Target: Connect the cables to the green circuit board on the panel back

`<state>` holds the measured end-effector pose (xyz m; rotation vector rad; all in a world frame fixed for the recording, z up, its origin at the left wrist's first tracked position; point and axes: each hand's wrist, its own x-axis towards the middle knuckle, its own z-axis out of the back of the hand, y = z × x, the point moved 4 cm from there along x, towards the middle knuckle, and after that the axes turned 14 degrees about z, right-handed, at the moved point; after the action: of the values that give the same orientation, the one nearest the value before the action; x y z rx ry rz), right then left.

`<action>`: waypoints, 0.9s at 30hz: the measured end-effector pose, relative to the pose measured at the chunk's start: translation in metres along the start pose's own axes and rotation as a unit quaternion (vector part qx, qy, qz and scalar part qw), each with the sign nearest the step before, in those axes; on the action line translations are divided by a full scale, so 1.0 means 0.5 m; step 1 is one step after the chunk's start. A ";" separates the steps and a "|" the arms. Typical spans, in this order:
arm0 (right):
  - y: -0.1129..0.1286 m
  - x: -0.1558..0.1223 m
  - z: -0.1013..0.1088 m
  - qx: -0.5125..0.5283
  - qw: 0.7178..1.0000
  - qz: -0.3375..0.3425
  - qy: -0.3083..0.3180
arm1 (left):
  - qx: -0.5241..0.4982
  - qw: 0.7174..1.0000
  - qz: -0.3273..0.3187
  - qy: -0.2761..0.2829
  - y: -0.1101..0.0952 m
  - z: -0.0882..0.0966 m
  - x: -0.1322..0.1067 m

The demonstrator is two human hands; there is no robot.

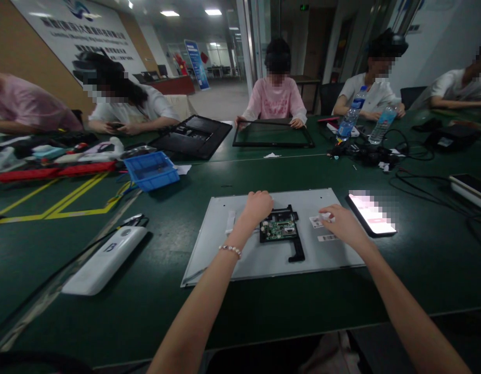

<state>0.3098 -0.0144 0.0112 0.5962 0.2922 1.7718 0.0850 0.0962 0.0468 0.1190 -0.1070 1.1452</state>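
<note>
A flat, pale grey display panel [221,244] lies on the green table with its back up. At its middle sits a black plastic bracket [297,252] around a green circuit board [278,230]. My left hand [259,205] is closed, fingers curled down at the bracket's upper left corner; what they grip, if anything, is hidden. Over the panel's right part, by the white labels [326,238], my right hand [342,223] has thumb and fingertips drawn together at a small whitish spot. I cannot tell whether that is a held piece or the label beneath.
A lit phone [373,214] lies right of the panel, a white power bank [106,259] with a cable to the left. Farther back are a blue basket [150,171], a black back cover [194,136], bottles [351,114] and cables. Across the table, a person holds a black frame [274,145].
</note>
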 end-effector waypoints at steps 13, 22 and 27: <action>0.121 0.000 -0.055 0.027 0.983 0.176 0.052 | -0.273 0.949 -0.081 0.138 0.075 0.041 -0.136; 0.115 0.008 -0.073 -0.006 0.982 0.181 0.055 | -0.314 0.931 -0.073 0.169 0.076 0.015 -0.168; 0.115 0.006 -0.077 -0.009 0.982 0.182 0.058 | -0.326 0.929 -0.076 0.158 0.075 0.011 -0.170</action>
<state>0.2411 -0.0239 0.0079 0.5604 0.2580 2.1643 0.0158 0.0339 0.0413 -0.6382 -0.1829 0.9100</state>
